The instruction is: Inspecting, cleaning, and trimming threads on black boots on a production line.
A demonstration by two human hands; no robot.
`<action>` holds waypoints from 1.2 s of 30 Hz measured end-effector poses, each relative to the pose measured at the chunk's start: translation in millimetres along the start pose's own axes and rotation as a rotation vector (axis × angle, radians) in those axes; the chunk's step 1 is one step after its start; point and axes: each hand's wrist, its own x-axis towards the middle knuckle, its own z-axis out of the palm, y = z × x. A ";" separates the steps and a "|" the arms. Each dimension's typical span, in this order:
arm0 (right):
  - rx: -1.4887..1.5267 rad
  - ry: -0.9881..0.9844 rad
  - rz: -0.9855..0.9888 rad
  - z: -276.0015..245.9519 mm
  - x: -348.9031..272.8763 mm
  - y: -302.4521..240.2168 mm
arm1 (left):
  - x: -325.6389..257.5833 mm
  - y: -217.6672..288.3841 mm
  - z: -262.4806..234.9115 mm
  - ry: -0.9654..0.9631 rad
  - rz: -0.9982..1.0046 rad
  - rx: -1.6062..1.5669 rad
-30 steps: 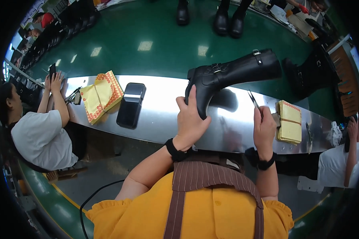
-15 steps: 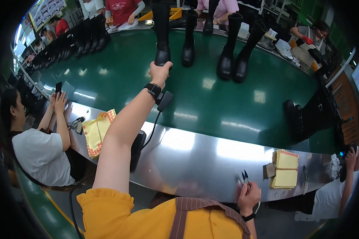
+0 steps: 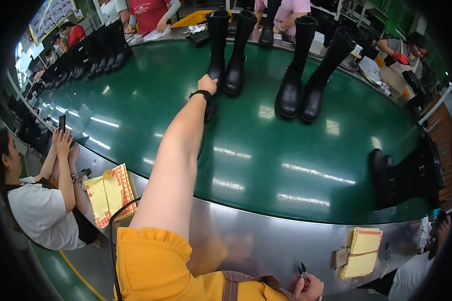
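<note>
My left hand [image 3: 207,84] reaches far over the green table, its fingers closed around the toe of a tall black boot [image 3: 217,45]. That boot stands upright close beside a second black boot [image 3: 239,52]. My right hand [image 3: 309,288] is low near the front edge, closed on a small tool with two dark pointed tips [image 3: 301,270]; its exact kind is unclear. Right of centre stands another pair of tall black boots [image 3: 289,95], [image 3: 314,95]. More black boots with buckles [image 3: 402,180] lie on their sides at the right.
Yellow sheets with red print [image 3: 110,195] and a yellow bundle [image 3: 364,253] lie on the metal ledge [image 3: 226,226]. Several boots [image 3: 100,55] line the far left. A person with a phone [image 3: 40,200] sits at left; other people work across the table.
The boot in my left hand has moved right, close against its neighbour. My view has shifted, so the table's front edge appears lower. My right hand still holds the small tool.
</note>
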 end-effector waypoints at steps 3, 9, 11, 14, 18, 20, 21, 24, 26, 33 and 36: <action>0.021 0.049 -0.056 4.7 -2.9 7.9 | -31.4 8.6 2.1 -0.112 -0.129 0.134; 0.029 0.165 -0.150 17.6 -18.3 25.2 | -187.9 111.9 -47.7 -0.264 0.036 -0.108; 0.045 0.175 -0.133 17.5 -19.4 25.2 | -257.3 143.3 -81.2 -0.454 0.218 -0.224; 0.064 0.199 -0.143 13.8 -20.3 20.5 | -360.2 160.2 -130.3 -0.672 0.375 -0.399; -0.066 0.335 -0.174 -15.7 -19.1 40.3 | -431.3 147.9 -155.0 -0.939 0.211 -0.560; -0.205 0.444 -0.041 -67.4 -11.6 60.0 | -451.1 123.8 -178.6 -0.948 0.072 -0.586; -0.327 0.609 -0.027 -93.4 -3.3 76.6 | -458.3 108.4 -182.5 -0.950 0.028 -0.603; -0.638 0.730 0.110 -159.6 26.2 135.7 | -481.9 87.6 -192.4 -0.938 -0.071 -0.648; -0.685 0.702 0.079 -172.7 51.8 178.5 | -495.6 86.9 -193.6 -0.952 -0.071 -0.688; -0.510 0.145 0.099 -114.7 95.7 252.2 | -544.4 50.5 -220.2 -0.372 0.347 -0.292; -0.374 0.377 -0.106 -109.1 73.6 200.6 | -558.3 33.2 -230.3 -0.132 0.587 0.103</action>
